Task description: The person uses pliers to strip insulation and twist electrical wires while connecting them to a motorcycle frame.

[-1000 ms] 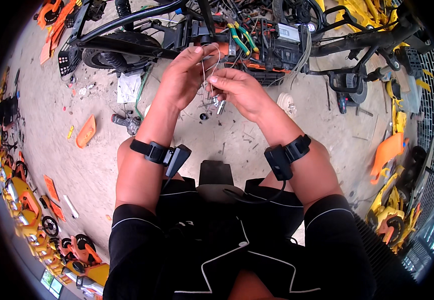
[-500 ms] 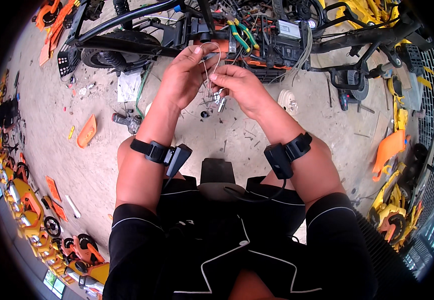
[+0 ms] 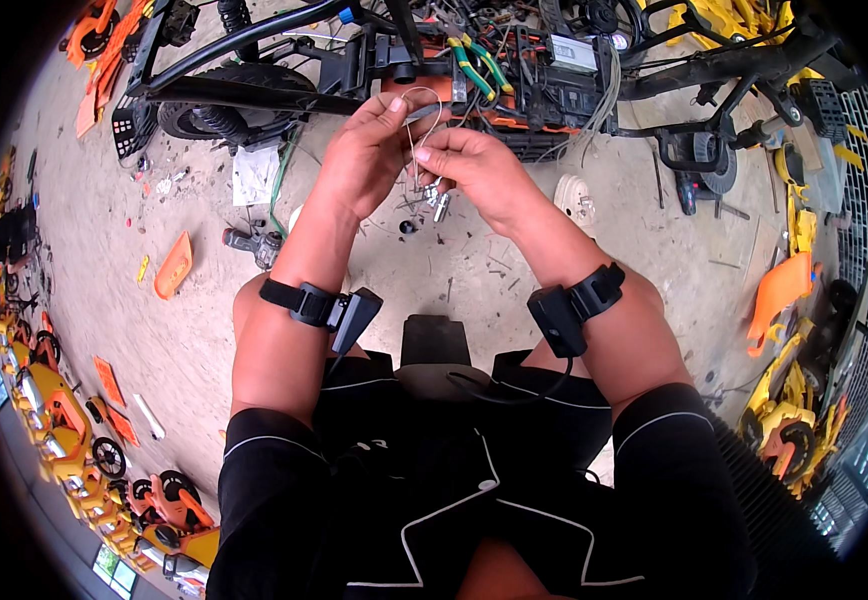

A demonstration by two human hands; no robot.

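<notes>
A thin pale wire (image 3: 440,100) bends in a loop between my two hands, in front of a black vehicle frame (image 3: 254,98). My left hand (image 3: 369,150) pinches one side of the loop between thumb and fingers. From the right, my right hand (image 3: 474,172) closes thumb and forefinger on the wire's lower part; the wire's ends are partly hidden by the fingers. Just below my hands, small shiny metal pieces (image 3: 440,204) show near the floor. Beyond them, green-and-yellow-handled pliers (image 3: 482,70) rest on the frame.
A power tool (image 3: 254,243) lies on the floor at left, beside white paper (image 3: 256,176). An orange curved panel (image 3: 174,265) is farther left. Another power tool (image 3: 689,193) sits at right. Yellow and orange vehicle parts line both sides. Loose cables (image 3: 609,100) hang from the frame.
My right hand has shifted very slightly left, and the wire loop has changed shape a little. Both hands keep their pinch on the wire. The view has tilted slightly.
</notes>
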